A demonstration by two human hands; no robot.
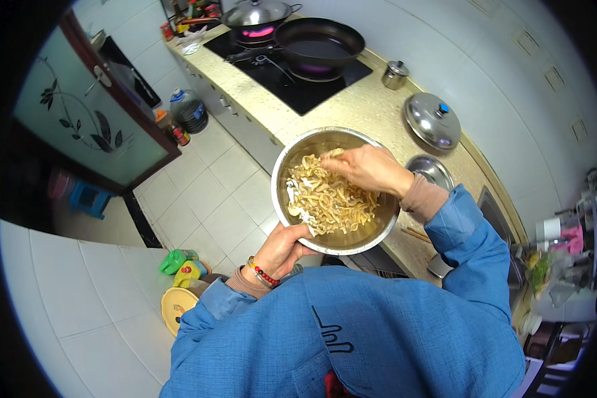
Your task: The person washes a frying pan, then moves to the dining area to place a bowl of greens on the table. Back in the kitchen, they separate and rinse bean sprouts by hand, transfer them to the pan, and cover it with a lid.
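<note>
My left hand (pixel 284 251), with a red bead bracelet on its wrist, grips the near-left rim of a stainless steel bowl (pixel 387 225). Inside the bowl lies a heap of glossy, yellowish-brown food strips (pixel 335 206). White powder (pixel 306 217) clings to the heap's left side. My right hand (pixel 365 166) reaches over the far-right rim, its fingertips closed on some strips at the top of the heap. The undersides of its fingers are hidden.
On the induction cooktop (pixel 298 97) stand a black frying pan (pixel 323 42) and a lidded wok (pixel 256 20), both over glowing zones. A domed steel lid (pixel 430 122), a small steel pot (pixel 395 75) and chopsticks (pixel 417 235) sit on the countertop (pixel 350 109). Bottles (pixel 189 110) stand on the floor.
</note>
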